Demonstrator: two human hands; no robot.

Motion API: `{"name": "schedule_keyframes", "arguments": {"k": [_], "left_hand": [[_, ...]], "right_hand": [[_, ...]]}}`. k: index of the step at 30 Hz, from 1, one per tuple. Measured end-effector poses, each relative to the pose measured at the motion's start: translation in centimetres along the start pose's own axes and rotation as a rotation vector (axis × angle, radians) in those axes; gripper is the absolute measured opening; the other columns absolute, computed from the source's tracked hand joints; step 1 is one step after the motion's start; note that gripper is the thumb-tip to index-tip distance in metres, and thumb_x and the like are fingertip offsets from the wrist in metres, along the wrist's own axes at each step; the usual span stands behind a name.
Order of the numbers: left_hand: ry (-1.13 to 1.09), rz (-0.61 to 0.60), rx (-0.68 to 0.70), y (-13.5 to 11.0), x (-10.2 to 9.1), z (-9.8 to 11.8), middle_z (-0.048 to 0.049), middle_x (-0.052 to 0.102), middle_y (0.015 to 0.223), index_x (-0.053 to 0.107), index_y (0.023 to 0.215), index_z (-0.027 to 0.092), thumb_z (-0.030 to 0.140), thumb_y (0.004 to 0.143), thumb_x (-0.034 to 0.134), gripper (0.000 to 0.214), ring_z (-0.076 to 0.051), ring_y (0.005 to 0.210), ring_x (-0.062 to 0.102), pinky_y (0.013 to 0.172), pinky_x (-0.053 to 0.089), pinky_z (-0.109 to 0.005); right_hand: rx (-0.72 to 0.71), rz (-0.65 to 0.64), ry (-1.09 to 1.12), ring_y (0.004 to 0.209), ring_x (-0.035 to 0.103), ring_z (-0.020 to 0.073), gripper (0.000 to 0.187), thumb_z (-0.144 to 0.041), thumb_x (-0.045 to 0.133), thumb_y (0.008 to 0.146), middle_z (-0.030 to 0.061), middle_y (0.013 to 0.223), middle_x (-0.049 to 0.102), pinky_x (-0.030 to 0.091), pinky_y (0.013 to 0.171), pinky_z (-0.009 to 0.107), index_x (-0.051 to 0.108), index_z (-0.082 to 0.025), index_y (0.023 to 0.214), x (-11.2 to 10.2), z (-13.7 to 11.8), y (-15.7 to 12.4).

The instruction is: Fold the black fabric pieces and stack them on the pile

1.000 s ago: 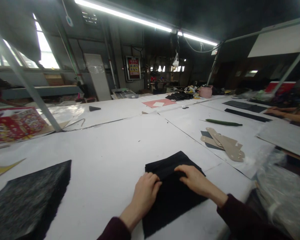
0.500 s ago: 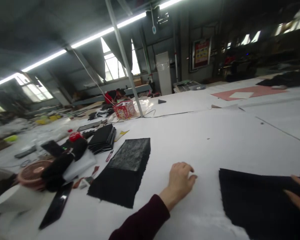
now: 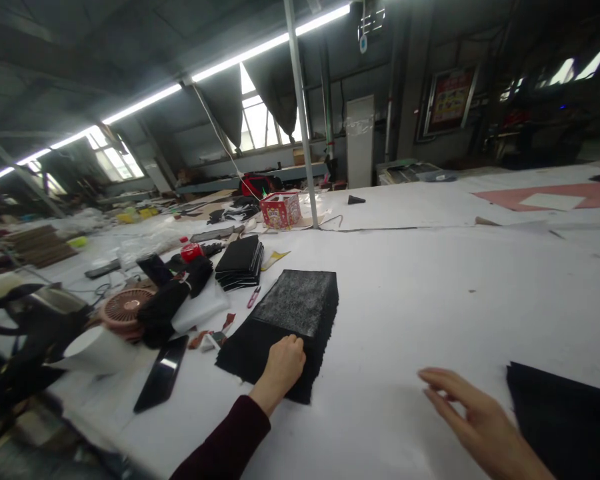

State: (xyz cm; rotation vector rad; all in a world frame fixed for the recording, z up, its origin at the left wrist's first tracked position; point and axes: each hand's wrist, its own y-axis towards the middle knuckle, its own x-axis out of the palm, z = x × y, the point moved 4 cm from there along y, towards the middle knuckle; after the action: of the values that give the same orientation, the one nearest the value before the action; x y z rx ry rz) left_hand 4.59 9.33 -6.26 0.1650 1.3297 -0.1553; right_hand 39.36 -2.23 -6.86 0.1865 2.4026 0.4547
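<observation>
Two lots of black fabric, on a white table [image 3: 405,287].

Lot one: fabric stack [image 3: 247,343], just left of the frame's centre, laid flat, likely so that its layers keep together. Your left hand [image 3: 281,365] rests on it, fingers curled in near the lower edge of the grey panel [image 3: 297,300] (whether they pinch a layer cannot be told), perhaps to keep contact with a single sheet.

Lot two: black cloth [image 3: 570,420], lower right, cut off by the frame; set well apart, presumably to avoid mixing. Your right hand [image 3: 465,407], just beside it, is loosely spread, thumb apart, holding nothing.

Condition, lot one: matte black below; panel mottled, four-sided, upper part; right edge ragged, layered.
</observation>
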Motion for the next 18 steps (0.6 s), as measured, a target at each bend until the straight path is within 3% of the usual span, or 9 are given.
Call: {"name": "schedule_keyframes", "arguments": {"k": [4,8,11,14,18], "left_hand": [[-0.178,-0.030,-0.005,1.1,-0.4,-2.0,-0.0055,0.069,0.090,0.071,0.086,0.020,0.017,0.079,0.050,0.022,-0.020,0.087,0.063,0.081,0.042,-0.029],[-0.434,-0.090,0.004,2.2,-0.7,-4.1,-0.0009,0.071,0.080,0.074,0.080,0.020,0.018,0.072,0.053,0.023,-0.017,0.078,0.063,0.077,0.042,-0.025],[-0.653,-0.113,-0.008,2.7,-0.5,-4.9,0.0005,0.070,0.074,0.074,0.075,0.020,0.018,0.067,0.058,0.018,-0.017,0.074,0.061,0.076,0.043,-0.025],[-0.932,-0.104,-0.069,3.0,-0.2,-5.8,0.0010,0.066,0.064,0.071,0.065,0.017,0.016,0.062,0.064,0.008,-0.016,0.066,0.059,0.072,0.045,-0.026],[-1.408,0.082,-0.257,2.7,-1.6,-8.9,0.0012,0.063,0.058,0.066,0.065,0.014,0.016,0.065,0.065,0.002,-0.015,0.058,0.060,0.066,0.051,-0.027]], "right_hand": [[-0.133,-0.300,0.077,0.112,0.058,0.0214,0.030,-0.033,0.044,0.095,0.0070,0.122,0.063,0.046,0.101,0.036,0.068,-0.023,0.110,9.7,-6.5,4.0],[-0.246,-0.378,0.024,0.116,0.055,0.0209,0.033,-0.018,0.042,0.093,0.0071,0.128,0.060,0.044,0.103,0.037,0.065,-0.019,0.117,16.4,-9.9,7.2],[-0.320,-0.390,-0.092,0.110,0.056,0.0217,0.037,-0.010,0.042,0.091,0.0058,0.127,0.060,0.046,0.098,0.037,0.065,-0.020,0.117,19.1,-10.7,8.6],[-0.341,-0.391,-0.228,0.101,0.056,0.0223,0.036,-0.004,0.044,0.088,0.0045,0.121,0.063,0.048,0.091,0.036,0.068,-0.021,0.108,20.4,-10.5,9.3],[-0.346,-0.330,-0.253,0.099,0.055,0.0210,0.037,-0.003,0.042,0.089,0.0031,0.122,0.062,0.048,0.088,0.033,0.068,-0.021,0.109,20.7,-10.3,9.3]]}}
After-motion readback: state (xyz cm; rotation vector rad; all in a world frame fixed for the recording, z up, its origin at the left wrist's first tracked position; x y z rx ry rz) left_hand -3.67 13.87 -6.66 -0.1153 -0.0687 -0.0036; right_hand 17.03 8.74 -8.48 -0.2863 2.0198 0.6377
